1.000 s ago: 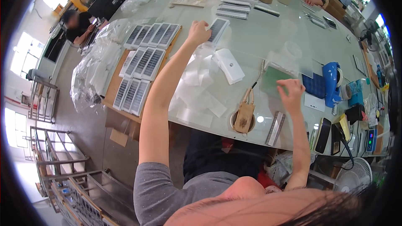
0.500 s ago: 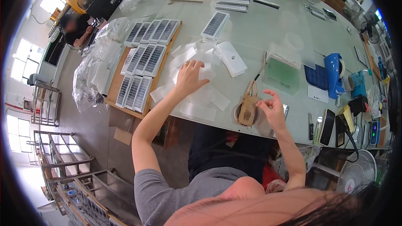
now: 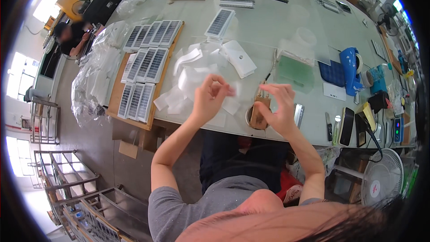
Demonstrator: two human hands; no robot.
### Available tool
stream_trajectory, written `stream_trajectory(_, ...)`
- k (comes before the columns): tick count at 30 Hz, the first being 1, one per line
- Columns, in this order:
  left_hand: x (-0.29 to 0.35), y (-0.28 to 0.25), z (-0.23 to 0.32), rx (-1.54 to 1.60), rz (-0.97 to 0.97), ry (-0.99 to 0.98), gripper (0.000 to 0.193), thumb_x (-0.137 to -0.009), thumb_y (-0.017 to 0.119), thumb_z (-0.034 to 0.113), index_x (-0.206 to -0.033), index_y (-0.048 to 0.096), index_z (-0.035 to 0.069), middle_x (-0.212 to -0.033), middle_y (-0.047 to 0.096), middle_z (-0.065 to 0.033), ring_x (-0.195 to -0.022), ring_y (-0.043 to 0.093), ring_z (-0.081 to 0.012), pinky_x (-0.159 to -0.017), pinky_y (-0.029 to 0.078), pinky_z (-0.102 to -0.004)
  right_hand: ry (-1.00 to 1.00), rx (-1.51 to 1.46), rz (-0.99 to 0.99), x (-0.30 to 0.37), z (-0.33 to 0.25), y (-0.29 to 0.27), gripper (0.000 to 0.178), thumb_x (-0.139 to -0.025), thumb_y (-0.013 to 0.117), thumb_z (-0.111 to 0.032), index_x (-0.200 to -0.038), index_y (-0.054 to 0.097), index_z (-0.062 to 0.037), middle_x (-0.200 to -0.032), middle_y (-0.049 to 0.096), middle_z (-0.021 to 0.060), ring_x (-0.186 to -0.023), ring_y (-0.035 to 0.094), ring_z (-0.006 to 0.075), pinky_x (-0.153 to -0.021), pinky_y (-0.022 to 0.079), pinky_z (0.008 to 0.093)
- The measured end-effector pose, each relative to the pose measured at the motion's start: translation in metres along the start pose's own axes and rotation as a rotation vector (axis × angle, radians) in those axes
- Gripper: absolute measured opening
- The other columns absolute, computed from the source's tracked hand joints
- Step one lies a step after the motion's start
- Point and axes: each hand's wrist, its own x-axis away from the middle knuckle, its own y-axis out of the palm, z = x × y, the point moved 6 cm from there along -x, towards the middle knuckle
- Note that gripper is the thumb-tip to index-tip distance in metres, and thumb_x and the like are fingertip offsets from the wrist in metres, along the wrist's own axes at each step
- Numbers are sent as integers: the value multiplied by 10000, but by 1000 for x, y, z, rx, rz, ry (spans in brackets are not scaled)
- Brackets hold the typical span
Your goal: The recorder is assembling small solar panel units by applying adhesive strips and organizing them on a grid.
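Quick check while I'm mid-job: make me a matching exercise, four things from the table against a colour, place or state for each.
Things:
1. white sheets
2. brown block
3. wooden board
4. tape dispenser

Descriptions:
A. under three rows of dark-striped panels
B. partly hidden by the right hand
C. blue, toward the right of the table
D. in a loose heap, partly behind the left hand

Pairs: 1-D, 2-B, 3-A, 4-C
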Motion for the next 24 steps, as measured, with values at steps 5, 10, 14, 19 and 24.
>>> stream_trajectory(5,28,48,4,211,-115,-255,218,-976,595,32,-1160,485,-11,-868,692,-92,-793,684,-124,-683,524,-228,162,-166,-104,-8,-9,1,260,-763,791,-159,-990,692,-81,-966,686,30,-920,575,194,-932,361,361)
stream_trajectory(10,70,72,-15,224,-176,-286,652,-924,669,35,-1465,307,63,-911,700,-74,-759,662,-96,-676,522,-235,575,-411,-180,32,40,13,114,-842,759,-229,-839,704,-129,-762,657,-56,-715,540,87,-896,289,325)
stream_trajectory(14,104,66,-36,-132,-261,-180,711,-907,702,67,-1490,295,74,-880,703,-89,-697,677,-154,-669,542,-256,555,-137,-137,45,60,13,148,-841,763,-223,-839,692,-93,-736,666,-49,-666,545,79,-873,311,322)
stream_trajectory(19,116,74,-32,-832,-425,685,518,-808,711,135,-1309,581,136,-925,611,-31,-770,612,-195,-680,533,-301,491,-11,-85,58,83,17,143,-820,772,-236,-822,690,-119,-731,646,-53,-676,544,97,-842,292,334)
stream_trajectory(24,111,81,-37,-742,-386,748,311,-752,716,121,-1062,701,146,-899,560,-9,-758,570,-186,-643,502,-312,498,-37,-58,58,90,19,137,-812,774,-236,-806,683,-134,-726,613,-55,-711,536,114,-823,282,348)
